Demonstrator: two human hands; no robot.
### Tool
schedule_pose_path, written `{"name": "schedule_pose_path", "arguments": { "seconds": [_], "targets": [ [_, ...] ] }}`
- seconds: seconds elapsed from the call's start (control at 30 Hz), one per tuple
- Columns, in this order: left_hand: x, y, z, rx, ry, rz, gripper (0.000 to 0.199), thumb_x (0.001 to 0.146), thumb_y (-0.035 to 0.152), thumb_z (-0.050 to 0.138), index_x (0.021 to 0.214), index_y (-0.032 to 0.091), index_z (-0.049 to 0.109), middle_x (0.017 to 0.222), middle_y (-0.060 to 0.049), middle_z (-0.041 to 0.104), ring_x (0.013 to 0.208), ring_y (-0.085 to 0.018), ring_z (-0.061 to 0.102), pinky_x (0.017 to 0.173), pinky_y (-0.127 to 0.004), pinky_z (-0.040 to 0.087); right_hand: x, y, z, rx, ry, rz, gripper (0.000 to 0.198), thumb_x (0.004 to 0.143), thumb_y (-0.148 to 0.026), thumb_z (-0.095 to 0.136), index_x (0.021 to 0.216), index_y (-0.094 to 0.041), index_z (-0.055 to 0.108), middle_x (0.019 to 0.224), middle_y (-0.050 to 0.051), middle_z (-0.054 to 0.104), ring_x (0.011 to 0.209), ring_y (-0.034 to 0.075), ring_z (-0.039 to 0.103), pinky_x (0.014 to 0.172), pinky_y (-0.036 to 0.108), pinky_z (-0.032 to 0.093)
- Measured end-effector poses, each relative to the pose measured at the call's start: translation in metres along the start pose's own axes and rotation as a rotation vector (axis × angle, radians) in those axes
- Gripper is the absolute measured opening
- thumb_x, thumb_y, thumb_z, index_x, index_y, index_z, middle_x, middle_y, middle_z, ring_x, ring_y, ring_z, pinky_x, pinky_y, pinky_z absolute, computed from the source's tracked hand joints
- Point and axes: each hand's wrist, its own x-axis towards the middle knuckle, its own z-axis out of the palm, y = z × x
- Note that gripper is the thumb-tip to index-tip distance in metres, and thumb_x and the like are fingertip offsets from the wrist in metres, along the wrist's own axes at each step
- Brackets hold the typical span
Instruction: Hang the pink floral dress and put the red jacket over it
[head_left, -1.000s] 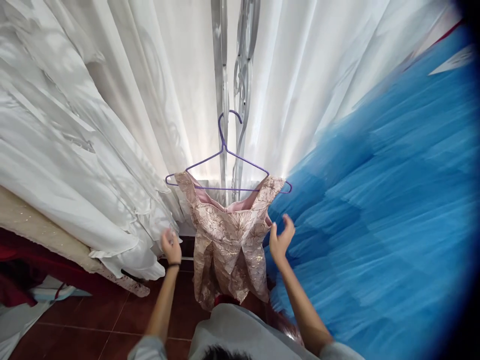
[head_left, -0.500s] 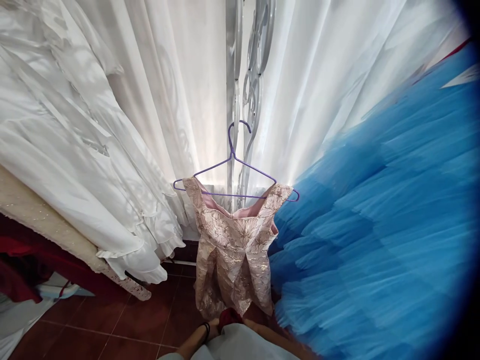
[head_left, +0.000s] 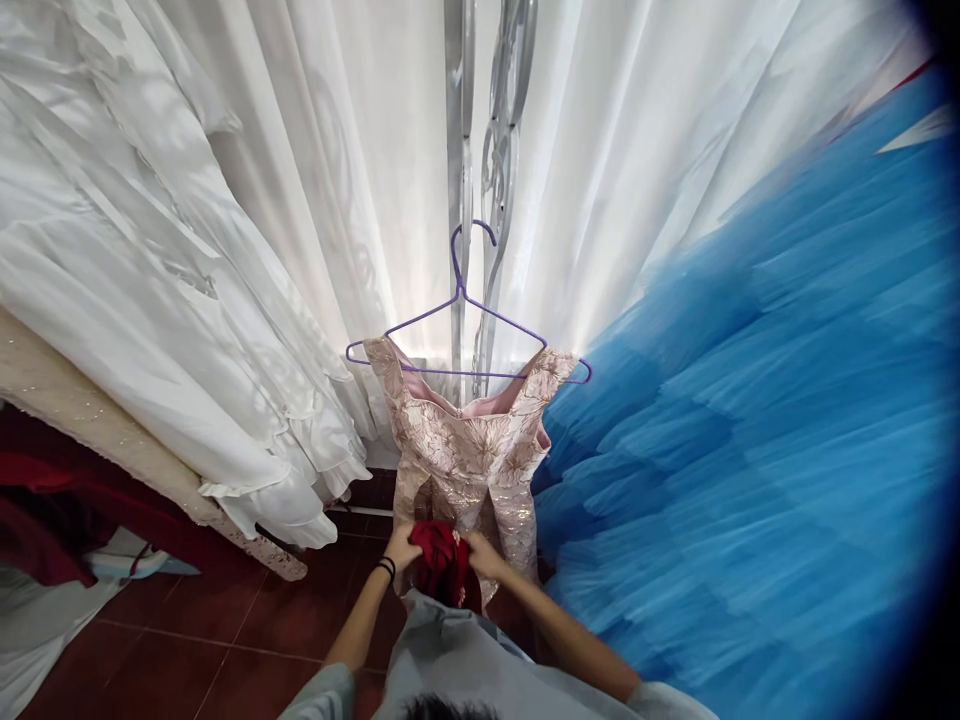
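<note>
A bunched dark red cloth is held between my two hands at the lower middle, in front of my body. My left hand, with black bands at the wrist, grips its left side. On the other side, my right hand closes on the cloth's right edge, where small light trim shows. Just behind them hangs a pink and gold brocade dress with a sweetheart neckline. Its wide straps hang on a purple hanger, whose hook is up at the metal scrollwork. My hands cover part of the skirt.
White ruffled garments hang at the left, above a cream sparkly fabric and dark red cloth. A large blue tulle skirt fills the right. White curtains and grey metal scrollwork stand behind. Red-brown tiles cover the floor.
Both hands have come up from the bottom edge, lifting the red cloth in front of the brocade dress. The hanging dress appears slightly higher in view.
</note>
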Motion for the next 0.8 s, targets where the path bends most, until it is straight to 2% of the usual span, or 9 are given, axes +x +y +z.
{"name": "schedule_pose_path", "arguments": {
  "seconds": [0.1, 0.17, 0.23, 0.33, 0.4, 0.53, 0.63, 0.7, 0.8],
  "targets": [
    [-0.002, 0.009, -0.047, 0.002, 0.159, 0.052, 0.012, 0.061, 0.027, 0.066, 0.062, 0.015, 0.062, 0.064, -0.003, 0.058, 0.08, -0.023, 0.06, 0.083, -0.039, 0.049, 0.017, -0.022, -0.048, 0.026, -0.032, -0.107, 0.039, 0.07, -0.003, 0.05, 0.096, -0.02, 0.072, 0.101, 0.002, 0.074, 0.103, 0.026, 0.066, 0.097, 0.04, 0.049],
    [-0.007, 0.017, -0.075, -0.001, 0.219, 0.081, 0.015, 0.063, 0.03, 0.065, 0.064, 0.015, 0.061, 0.065, -0.002, 0.058, 0.078, -0.021, 0.058, 0.08, -0.035, 0.049, 0.016, -0.048, -0.087, -0.005, 0.094, -0.232, 0.037, 0.079, -0.011, 0.048, 0.107, -0.019, 0.071, 0.112, 0.008, 0.071, 0.107, 0.026, 0.063, 0.1, 0.043, 0.046],
    [-0.013, 0.033, -0.092, -0.011, 0.278, 0.137, 0.018, 0.068, 0.033, 0.064, 0.069, 0.015, 0.062, 0.069, -0.002, 0.06, 0.077, -0.02, 0.057, 0.077, -0.032, 0.049, 0.008, -0.078, -0.122, -0.031, 0.25, -0.316, 0.035, 0.086, -0.018, 0.046, 0.112, -0.02, 0.07, 0.108, 0.009, 0.07, 0.103, 0.024, 0.062, 0.098, 0.043, 0.046],
    [-0.018, 0.069, -0.096, -0.037, 0.41, 0.317, 0.021, 0.076, 0.036, 0.06, 0.076, 0.016, 0.063, 0.074, -0.002, 0.062, 0.076, -0.018, 0.056, 0.074, -0.028, 0.047, -0.011, -0.12, -0.152, -0.049, 0.499, -0.385, 0.036, 0.089, -0.02, 0.043, 0.113, -0.023, 0.07, 0.102, 0.009, 0.066, 0.1, 0.023, 0.059, 0.096, 0.043, 0.046],
    [-0.021, 0.096, -0.09, -0.04, 0.478, 0.424, 0.022, 0.078, 0.038, 0.059, 0.077, 0.016, 0.062, 0.072, -0.002, 0.062, 0.072, -0.017, 0.055, 0.071, -0.027, 0.045, -0.023, -0.142, -0.155, 0.01, 0.569, -0.453, 0.038, 0.091, -0.02, 0.04, 0.116, -0.024, 0.068, 0.109, 0.009, 0.065, 0.106, 0.023, 0.058, 0.1, 0.043, 0.045],
    [-0.031, 0.138, -0.077, 0.023, 0.495, 0.504, 0.019, 0.077, 0.036, 0.06, 0.071, 0.017, 0.061, 0.065, 0.0, 0.059, 0.064, -0.014, 0.052, 0.064, -0.025, 0.044, -0.03, -0.162, -0.134, -0.079, 0.486, -0.471, 0.054, 0.085, -0.028, 0.057, 0.138, -0.023, 0.05, 0.131, 0.01, 0.059, 0.122, 0.027, 0.052, 0.107, 0.047, 0.04],
    [-0.04, 0.154, -0.079, 0.069, 0.48, 0.553, 0.015, 0.076, 0.033, 0.06, 0.077, 0.018, 0.065, 0.07, -0.001, 0.065, 0.066, -0.015, 0.056, 0.068, -0.025, 0.045, -0.027, -0.166, -0.124, -0.306, 0.459, -0.352, 0.051, 0.076, -0.014, 0.056, 0.127, -0.019, 0.058, 0.116, 0.011, 0.067, 0.11, 0.029, 0.058, 0.099, 0.048, 0.046],
    [-0.043, 0.157, -0.083, 0.101, 0.465, 0.555, 0.016, 0.077, 0.034, 0.062, 0.077, 0.018, 0.065, 0.072, -0.002, 0.066, 0.068, -0.015, 0.057, 0.069, -0.026, 0.046, -0.027, -0.172, -0.129, -0.327, 0.529, -0.372, 0.047, 0.071, -0.004, 0.044, 0.112, -0.018, 0.064, 0.104, 0.01, 0.07, 0.1, 0.026, 0.063, 0.091, 0.042, 0.05],
    [-0.038, 0.149, -0.082, 0.104, 0.211, 0.491, 0.022, 0.074, 0.038, 0.07, 0.083, 0.017, 0.067, 0.08, -0.002, 0.069, 0.074, -0.017, 0.06, 0.073, -0.027, 0.048, -0.034, -0.191, -0.151, -0.315, 0.77, -0.547, 0.051, 0.066, -0.001, 0.039, 0.108, -0.019, 0.064, 0.102, 0.008, 0.07, 0.098, 0.023, 0.064, 0.087, 0.036, 0.051]
  ]
}}
